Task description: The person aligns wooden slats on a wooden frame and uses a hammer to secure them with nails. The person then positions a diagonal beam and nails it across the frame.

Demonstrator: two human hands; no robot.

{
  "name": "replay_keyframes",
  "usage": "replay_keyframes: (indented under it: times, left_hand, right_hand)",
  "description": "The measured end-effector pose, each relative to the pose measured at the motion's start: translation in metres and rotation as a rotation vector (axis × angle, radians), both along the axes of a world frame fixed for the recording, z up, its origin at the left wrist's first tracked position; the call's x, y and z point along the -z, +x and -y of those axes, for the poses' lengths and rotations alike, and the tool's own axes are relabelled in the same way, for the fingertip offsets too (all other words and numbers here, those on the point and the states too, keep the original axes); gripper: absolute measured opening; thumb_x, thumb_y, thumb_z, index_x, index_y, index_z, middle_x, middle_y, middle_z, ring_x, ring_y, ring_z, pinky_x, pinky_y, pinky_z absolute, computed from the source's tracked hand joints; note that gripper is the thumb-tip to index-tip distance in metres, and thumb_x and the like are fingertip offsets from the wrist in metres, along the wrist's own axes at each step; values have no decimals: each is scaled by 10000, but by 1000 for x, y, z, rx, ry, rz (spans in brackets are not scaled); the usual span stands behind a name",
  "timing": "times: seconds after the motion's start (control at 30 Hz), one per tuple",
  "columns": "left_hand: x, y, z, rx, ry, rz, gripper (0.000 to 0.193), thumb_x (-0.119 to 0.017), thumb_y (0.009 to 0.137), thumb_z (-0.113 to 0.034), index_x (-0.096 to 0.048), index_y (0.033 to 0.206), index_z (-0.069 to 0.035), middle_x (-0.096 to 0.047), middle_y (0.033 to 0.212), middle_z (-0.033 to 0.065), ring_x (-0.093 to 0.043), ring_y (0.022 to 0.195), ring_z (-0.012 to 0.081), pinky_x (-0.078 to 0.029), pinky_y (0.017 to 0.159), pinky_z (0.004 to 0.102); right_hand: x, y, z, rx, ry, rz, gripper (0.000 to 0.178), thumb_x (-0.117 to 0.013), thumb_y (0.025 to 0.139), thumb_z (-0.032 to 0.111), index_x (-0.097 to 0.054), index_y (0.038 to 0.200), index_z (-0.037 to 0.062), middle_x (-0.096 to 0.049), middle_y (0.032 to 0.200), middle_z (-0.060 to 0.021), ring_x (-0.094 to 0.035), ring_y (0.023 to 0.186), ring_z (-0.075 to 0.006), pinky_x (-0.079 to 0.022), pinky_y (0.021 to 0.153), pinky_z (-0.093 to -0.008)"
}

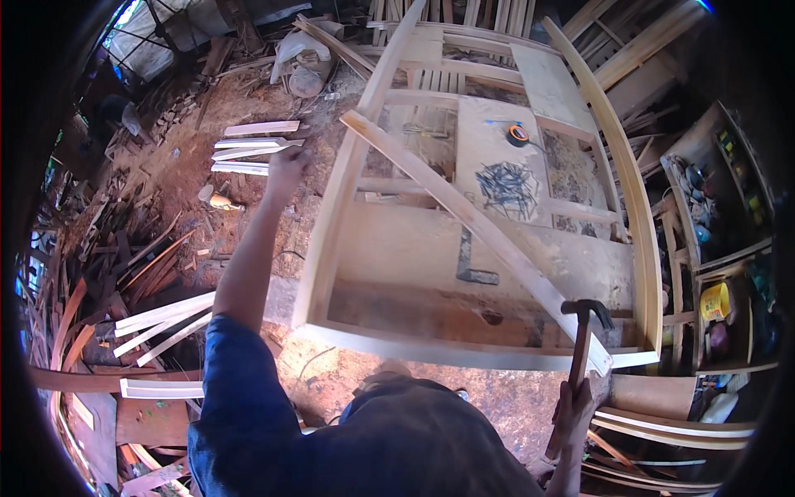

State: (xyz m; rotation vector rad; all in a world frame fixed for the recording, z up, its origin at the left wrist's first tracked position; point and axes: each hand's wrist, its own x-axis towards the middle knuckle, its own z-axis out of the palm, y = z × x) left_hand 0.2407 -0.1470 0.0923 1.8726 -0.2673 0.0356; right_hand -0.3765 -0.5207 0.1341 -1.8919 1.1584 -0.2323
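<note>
One frame (464,354) apparently joined at near corners; diagonal strip (476,222) perhaps yet unfastened; right grip (573,410) closed round hammer (581,344), left grip (288,170) indiscernible.

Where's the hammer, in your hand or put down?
In hand: the right hand grips the hammer by its handle, and the dark head sticks out beyond the grip.

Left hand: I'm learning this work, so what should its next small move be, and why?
Probably lift one pale strip: the left hand is at the strips' right ends, while the right hand holds the hammer.
</note>
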Motion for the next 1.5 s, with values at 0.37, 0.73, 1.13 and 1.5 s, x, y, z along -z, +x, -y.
replay_keyframes:
  times: [0.37,0.73,1.13,1.5]
  left_hand:
    - [79,174,82,91,25,278,178,-641,982,-193,-696,974,-24,-632,649,83,-600,583,190,-495,606,361]
    - [102,220,100,235,-236,31,300,-648,990,-191,-658,741,-25,-543,613,-10,-460,560,55,-382,532,282]
    - [59,223,89,331,-5,279,163,-688,940,-130,-752,1018,-2,-729,819,124,-655,731,148,-515,706,313]
    - [93,215,100,240,-85,249,135,-667,938,-56,-745,1025,13,-740,927,133,-693,835,178,-531,792,293]
  right_hand:
    - [-16,257,-97,-354,73,-22,223,-626,990,210,-556,940,5,-533,623,-93,-508,538,-150,-386,486,-377]
    - [-11,415,-110,-437,-27,-13,306,-608,998,248,-482,893,-11,-561,604,-225,-604,562,-393,-448,528,-477]
    - [18,464,-116,-609,-377,-134,314,-565,1012,275,-415,1022,-1,-609,688,-331,-602,686,-559,-471,625,-634]
    - [7,471,-112,-568,-269,-154,301,-584,1007,272,-450,997,3,-612,705,-337,-599,700,-564,-453,608,-623]
